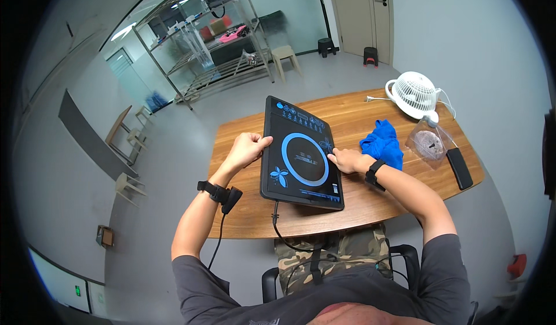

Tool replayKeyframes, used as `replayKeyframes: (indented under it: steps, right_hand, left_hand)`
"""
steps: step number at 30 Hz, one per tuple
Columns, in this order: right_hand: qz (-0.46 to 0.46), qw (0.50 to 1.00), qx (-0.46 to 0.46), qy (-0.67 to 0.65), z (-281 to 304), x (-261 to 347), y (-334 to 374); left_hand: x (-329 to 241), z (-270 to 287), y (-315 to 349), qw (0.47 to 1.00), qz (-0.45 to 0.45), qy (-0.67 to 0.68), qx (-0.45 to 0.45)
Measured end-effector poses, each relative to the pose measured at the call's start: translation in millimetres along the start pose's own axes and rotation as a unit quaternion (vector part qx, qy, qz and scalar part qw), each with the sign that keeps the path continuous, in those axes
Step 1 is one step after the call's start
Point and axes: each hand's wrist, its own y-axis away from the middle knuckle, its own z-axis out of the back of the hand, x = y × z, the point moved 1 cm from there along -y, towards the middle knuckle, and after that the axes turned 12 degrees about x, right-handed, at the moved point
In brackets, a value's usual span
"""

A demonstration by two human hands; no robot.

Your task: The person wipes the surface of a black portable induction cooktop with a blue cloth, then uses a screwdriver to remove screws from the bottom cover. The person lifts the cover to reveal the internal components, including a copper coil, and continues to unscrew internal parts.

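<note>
Dark shirt [260, 305] closest; left hand [250, 148], right hand [348, 160] gripping black induction cooker [304, 158] by opposite edges, tilted over tabletop [246, 219].

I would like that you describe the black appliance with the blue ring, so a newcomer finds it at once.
On the wooden table, look between the left hand and the right hand, one at each side edge. There is the black appliance, a flat, tilted slab. Unlike the crumpled blue cloth to its right, it is rigid, with a large blue ring on its face.
</note>
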Motion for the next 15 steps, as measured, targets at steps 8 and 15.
replayKeyframes:
  steps: [8,15]
  right_hand:
    - [0.041,0.999,0.000,-0.028,-11,-23,-24]
    - [0.072,0.997,-0.002,-0.028,-13,-33,-24]
  left_hand:
    - [-66,-8,-13,0.995,-0.028,-0.097,-0.008]
    - [-118,-24,-27,0.981,-0.080,-0.175,-0.012]
